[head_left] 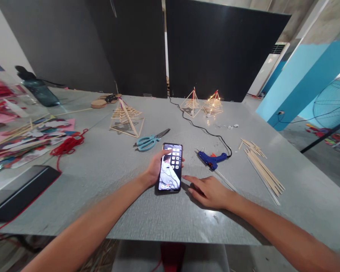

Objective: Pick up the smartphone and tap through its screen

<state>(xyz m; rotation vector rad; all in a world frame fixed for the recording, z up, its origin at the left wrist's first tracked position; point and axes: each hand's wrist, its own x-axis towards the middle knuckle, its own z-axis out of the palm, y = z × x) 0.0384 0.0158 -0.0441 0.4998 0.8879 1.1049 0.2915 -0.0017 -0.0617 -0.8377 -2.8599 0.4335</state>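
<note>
2 hands frame 1 phone [170,167], which lies flat and face up on the grey tabletop [107,162] near the front edge, its screen lit with rows of icons. The left hand [155,168] rests against the phone's left side with its thumb laid over the upper part of the screen, loosely curled and gripping nothing firmly; the right hand [208,192] lies open and flat on the tabletop just right of the phone, fingers pointing at its lower corner without touching it. As a judgement, the thumb could press a wrong icon, since the icons sit close together, and a sideways push could slide the phone on the smooth surface. Just beyond the right hand, the blue glue gun [212,159] lies on its side, nozzle pointing left, its black cord [204,130] trailing to the far side; if it is hot, a careless sweep of that hand could meet the tip or snag the cord. Teal scissors [149,141] lie closed just beyond the phone, near enough to be knocked. Loose wooden sticks [262,168] at the right could roll off. Farther away stand 3 stick pyramids [127,119], fragile if the cord is tugged, and at the left red yarn [68,145] beside paper scraps [25,141].
</note>
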